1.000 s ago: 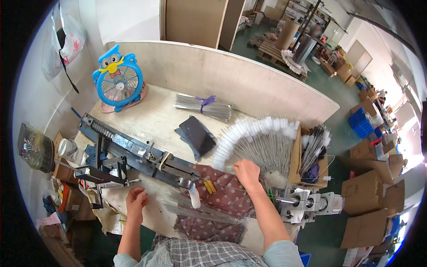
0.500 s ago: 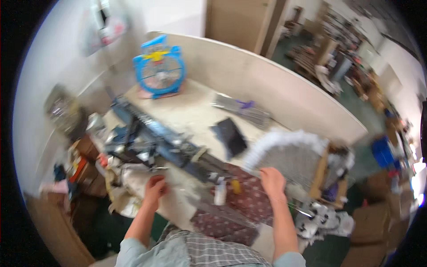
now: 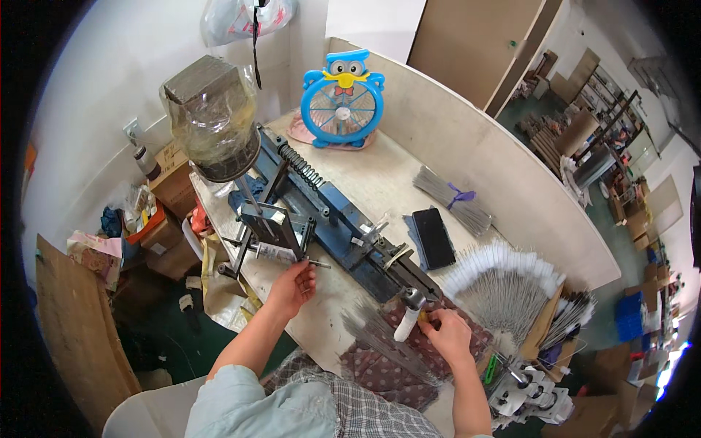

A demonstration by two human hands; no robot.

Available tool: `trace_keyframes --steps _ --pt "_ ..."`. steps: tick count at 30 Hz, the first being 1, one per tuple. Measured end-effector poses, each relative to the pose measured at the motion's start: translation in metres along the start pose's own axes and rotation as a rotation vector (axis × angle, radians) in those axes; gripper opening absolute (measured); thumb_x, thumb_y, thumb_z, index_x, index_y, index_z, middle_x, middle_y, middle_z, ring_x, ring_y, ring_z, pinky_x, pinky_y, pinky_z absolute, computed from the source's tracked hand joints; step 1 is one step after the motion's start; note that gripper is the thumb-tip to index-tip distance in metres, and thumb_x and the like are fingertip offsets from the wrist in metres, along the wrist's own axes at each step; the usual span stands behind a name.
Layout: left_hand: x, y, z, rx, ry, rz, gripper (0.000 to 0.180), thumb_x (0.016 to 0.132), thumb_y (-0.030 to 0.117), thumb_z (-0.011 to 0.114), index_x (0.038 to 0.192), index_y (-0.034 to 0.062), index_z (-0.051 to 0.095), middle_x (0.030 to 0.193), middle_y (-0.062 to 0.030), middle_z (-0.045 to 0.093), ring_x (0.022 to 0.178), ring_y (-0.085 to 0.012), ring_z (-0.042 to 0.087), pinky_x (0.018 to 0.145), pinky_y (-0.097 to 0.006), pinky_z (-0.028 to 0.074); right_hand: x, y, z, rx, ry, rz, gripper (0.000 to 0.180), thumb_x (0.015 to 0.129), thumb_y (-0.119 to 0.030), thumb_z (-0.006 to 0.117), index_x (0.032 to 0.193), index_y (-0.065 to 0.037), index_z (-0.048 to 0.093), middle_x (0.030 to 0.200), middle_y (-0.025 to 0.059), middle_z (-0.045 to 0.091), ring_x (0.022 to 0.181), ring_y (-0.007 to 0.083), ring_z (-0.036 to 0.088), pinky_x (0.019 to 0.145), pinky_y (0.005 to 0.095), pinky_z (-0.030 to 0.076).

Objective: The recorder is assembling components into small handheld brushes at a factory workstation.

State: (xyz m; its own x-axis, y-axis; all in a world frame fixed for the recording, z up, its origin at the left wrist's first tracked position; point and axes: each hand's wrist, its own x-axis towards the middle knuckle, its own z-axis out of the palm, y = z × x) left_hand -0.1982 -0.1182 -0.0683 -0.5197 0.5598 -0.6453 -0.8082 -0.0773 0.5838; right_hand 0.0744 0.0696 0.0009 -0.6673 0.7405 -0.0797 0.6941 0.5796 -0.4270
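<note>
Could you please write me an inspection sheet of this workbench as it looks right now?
Surface: pale wooden bench, patterned cloth at the near edge.
Job's things: blue metal machine lying along the bench; fanned white-tipped wires; white bottle.
Clutter: black phone, tied wire bundle, blue owl-shaped fan, wrapped motor.
Grippers: left hand pinches the machine's crank rod; right hand rests on the cloth beside the bottle.
Cables: black cord hanging on the wall.
Surroundings: cardboard boxes, white partition.
</note>
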Motion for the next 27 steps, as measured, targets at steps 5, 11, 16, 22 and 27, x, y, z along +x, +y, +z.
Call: trace_keyframes --steps 5,11,16,22,27 --pt "-0.002 -0.007 0.008 -0.119 0.011 0.066 0.015 0.086 0.023 0.059 0.086 0.0086 0.06 0.071 0.0008 0.058 0.067 -0.0111 0.055 0.062 -0.025 0.044 -0.011 0.005 -0.008 -0.039 -0.143 0.044 0.027 0.075 -0.025 0.069 0.091 -0.004 0.065 0.094 0.0138 0.065 0.088 0.0318 0.062 0.071 0.039 0.049" --pt "-0.046 -0.057 0.054 0.236 -0.267 0.19 0.014 0.083 0.017 0.059 0.079 0.0036 0.061 0.068 -0.0053 0.059 0.063 -0.0134 0.056 0.059 -0.026 0.045 -0.051 0.015 -0.058 0.267 0.032 -0.246 0.021 0.081 -0.015 0.063 0.097 -0.002 0.061 0.09 0.016 0.062 0.083 0.0336 0.06 0.07 0.0392 0.048" --pt "-0.084 -0.118 0.157 0.313 -0.577 -0.016 0.02 0.092 0.019 0.055 0.088 0.0006 0.06 0.078 -0.005 0.061 0.066 -0.0113 0.054 0.06 -0.025 0.044 -0.034 0.04 -0.083 0.326 0.194 -0.164 0.018 0.082 -0.013 0.061 0.097 -0.003 0.062 0.088 0.0141 0.062 0.084 0.0319 0.059 0.072 0.0369 0.047" --pt "-0.078 -0.15 0.188 0.403 -0.662 0.105 0.019 0.093 0.019 0.055 0.095 0.002 0.062 0.079 -0.0018 0.061 0.066 -0.007 0.052 0.058 -0.022 0.042 -0.054 0.064 -0.084 0.506 0.11 -0.031 0.018 0.082 -0.013 0.062 0.097 -0.004 0.063 0.087 0.0122 0.063 0.082 0.0281 0.06 0.073 0.0342 0.047" --pt "-0.082 -0.156 0.195 0.528 -0.677 0.184 0.018 0.093 0.018 0.056 0.096 0.0014 0.062 0.079 -0.0012 0.061 0.065 -0.0063 0.051 0.058 -0.021 0.041 -0.063 0.081 -0.073 0.772 0.124 0.005 0.018 0.077 -0.007 0.067 0.095 -0.004 0.065 0.086 0.0103 0.064 0.077 0.0272 0.059 0.072 0.0321 0.047"
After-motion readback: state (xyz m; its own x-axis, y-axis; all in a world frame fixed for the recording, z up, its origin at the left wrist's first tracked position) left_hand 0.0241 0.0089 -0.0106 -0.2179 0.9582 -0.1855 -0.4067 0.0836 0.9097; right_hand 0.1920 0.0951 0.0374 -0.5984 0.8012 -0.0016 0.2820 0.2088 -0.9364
